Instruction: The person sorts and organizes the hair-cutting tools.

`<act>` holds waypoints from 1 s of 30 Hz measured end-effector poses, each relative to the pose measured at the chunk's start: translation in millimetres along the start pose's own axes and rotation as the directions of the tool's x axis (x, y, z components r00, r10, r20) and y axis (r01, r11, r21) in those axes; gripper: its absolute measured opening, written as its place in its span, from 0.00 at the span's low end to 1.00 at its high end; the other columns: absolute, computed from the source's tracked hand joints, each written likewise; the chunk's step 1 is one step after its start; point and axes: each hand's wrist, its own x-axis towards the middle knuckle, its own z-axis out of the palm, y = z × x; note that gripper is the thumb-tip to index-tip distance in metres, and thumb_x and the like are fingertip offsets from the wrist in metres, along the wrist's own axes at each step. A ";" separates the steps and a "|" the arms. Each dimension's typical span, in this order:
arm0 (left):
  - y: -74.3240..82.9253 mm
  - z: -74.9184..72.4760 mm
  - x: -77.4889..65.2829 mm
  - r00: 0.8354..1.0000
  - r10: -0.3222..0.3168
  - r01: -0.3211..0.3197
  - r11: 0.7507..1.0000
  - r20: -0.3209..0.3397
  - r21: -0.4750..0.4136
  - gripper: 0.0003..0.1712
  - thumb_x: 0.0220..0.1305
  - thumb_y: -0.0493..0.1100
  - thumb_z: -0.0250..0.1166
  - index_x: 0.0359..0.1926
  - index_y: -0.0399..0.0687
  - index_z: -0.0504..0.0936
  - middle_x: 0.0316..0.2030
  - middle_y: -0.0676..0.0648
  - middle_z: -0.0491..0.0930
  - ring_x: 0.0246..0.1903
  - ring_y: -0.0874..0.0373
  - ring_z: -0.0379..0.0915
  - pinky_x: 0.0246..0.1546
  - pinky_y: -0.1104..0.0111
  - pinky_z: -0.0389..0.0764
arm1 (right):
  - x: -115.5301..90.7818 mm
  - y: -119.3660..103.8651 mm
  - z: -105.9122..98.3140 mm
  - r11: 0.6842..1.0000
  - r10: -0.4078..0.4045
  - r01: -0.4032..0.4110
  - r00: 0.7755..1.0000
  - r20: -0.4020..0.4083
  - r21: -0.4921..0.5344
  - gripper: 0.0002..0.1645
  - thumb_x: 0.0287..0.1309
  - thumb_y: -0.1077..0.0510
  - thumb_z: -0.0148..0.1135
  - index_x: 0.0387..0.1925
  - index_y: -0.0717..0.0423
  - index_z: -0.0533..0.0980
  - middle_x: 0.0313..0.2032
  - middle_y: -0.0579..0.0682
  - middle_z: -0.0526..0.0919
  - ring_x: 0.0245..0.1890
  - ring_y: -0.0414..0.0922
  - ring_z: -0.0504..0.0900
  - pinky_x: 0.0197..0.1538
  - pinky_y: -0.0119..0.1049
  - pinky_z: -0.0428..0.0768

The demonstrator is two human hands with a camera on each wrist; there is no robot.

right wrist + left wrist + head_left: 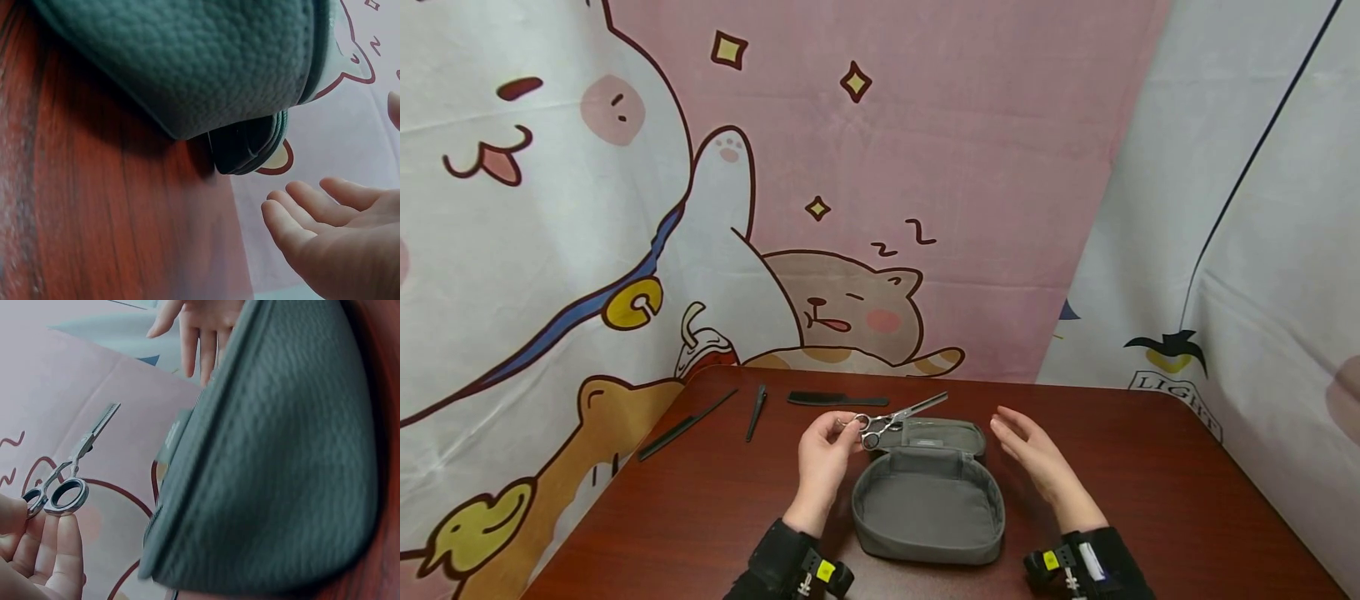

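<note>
My left hand (824, 457) pinches a pair of silver thinning scissors (917, 407) by the finger rings. In the left wrist view the scissors (83, 449) show a toothed blade, and the blades look closed together, pointing up and away. Below them stands a grey zip case (928, 546) with its lid (951, 432) folded back behind it; the scissors are over the lid's left side. To the right of the case, my right hand (1033, 457) is held in the air, holding nothing. In the right wrist view the right hand (340, 222) has its fingers loosely extended.
A black flat comb (838, 399) lies behind the case. Farther left on the brown table (647, 533) are a small dark clip-like tool (756, 413) and a long thin black comb-like tool (687, 425). A cartoon-printed cloth (970, 208) hangs behind the table.
</note>
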 end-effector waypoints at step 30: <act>-6.6 -46.6 11.0 0.994 -0.090 0.094 0.993 -0.065 0.066 0.07 0.66 0.29 0.62 0.40 0.24 0.81 0.33 0.38 0.82 0.27 0.60 0.76 0.28 0.66 0.83 | 17.0 15.6 -1.0 0.993 0.113 -0.117 0.988 0.101 0.030 0.46 0.71 0.52 0.56 0.72 0.76 0.45 0.70 0.76 0.53 0.68 0.67 0.61 0.64 0.54 0.68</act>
